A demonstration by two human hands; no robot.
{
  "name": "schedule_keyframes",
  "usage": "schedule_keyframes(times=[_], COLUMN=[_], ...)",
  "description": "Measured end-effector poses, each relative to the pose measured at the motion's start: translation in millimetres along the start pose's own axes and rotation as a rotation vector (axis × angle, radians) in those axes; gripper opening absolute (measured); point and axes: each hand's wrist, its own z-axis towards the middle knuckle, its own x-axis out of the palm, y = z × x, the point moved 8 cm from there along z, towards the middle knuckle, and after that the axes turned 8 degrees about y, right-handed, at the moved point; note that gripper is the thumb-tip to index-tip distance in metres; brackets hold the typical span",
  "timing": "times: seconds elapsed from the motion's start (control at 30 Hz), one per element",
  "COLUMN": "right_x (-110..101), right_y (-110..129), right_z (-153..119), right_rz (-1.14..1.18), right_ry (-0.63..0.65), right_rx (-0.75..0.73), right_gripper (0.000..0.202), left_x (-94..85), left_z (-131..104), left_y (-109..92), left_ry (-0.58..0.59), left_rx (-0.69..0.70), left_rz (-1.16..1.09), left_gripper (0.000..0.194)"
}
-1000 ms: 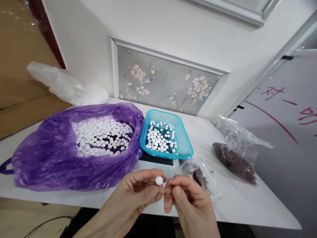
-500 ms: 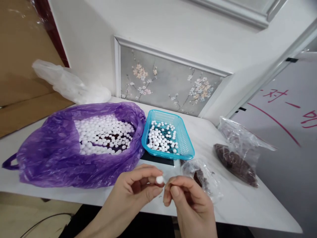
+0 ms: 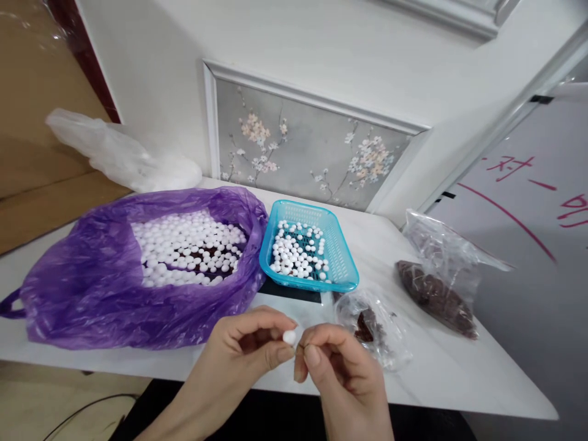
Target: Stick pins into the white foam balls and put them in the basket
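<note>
Between thumb and forefinger, my left hand (image 3: 250, 352) holds a small white ball (image 3: 289, 337) above the table's front edge. My right hand (image 3: 342, 367) is pinched closed just to the right of the ball; what its fingertips hold is too small to name. Beyond the hands, a blue basket (image 3: 346, 245) contains many white balls, loosely spread over its bottom. On its left lies an open purple bag (image 3: 92, 306) with a large heap of similar white balls and something dark beneath them.
Right of the hands, a clear bag (image 3: 390, 343) of dark brown bits lies on the white table (image 3: 496, 380). Another clear bag (image 3: 436, 294) of brown material is farther right. A white plastic bag (image 3: 124, 153), cardboard and a framed floral picture stand behind.
Both hands, with the white ball in the left, have shifted slightly left in view. The view has also moved a little; both grips look the same.
</note>
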Motion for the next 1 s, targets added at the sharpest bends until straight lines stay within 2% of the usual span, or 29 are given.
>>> schedule_keyframes(times=[0.13,0.33,0.5,0.73,0.83,1.0], right_x=[-0.2,-0.5,-0.5,3.1,3.5,1.9], right_y=[1.6,7.9,9.0,9.6,12.3,16.0], right_z=[-1.8,-6.6,-7.6,-8.1,-8.8,-9.9], right_rz=[-0.03,-0.105,-0.099,-0.064,-0.066,-0.076], right_ry=[-0.011,-0.079,-0.088,-0.091,-0.111,-0.143], right_rx=[0.013,-0.008,-0.014,-0.023,-0.029,-0.034], right_gripper=[0.015,0.015,0.015,0.016,0.018,0.018], left_x=[8.0,2.2,0.8,0.9,5.8,10.1], left_z=[-0.3,-0.9,-2.4,-2.4,-2.8,-4.0], left_y=[-2.1,-3.8,0.6,3.2,7.6,13.0], left_ry=[0.062,0.012,-0.009,0.036,0.086,0.08], left_rx=[0.013,0.038,-0.018,0.034,-0.016,-0.12], left_rz=[-0.05,-0.02,-0.006,-0.094,-0.2,-0.339], left_gripper=[0.008,0.011,0.011,0.016,0.013,0.017])
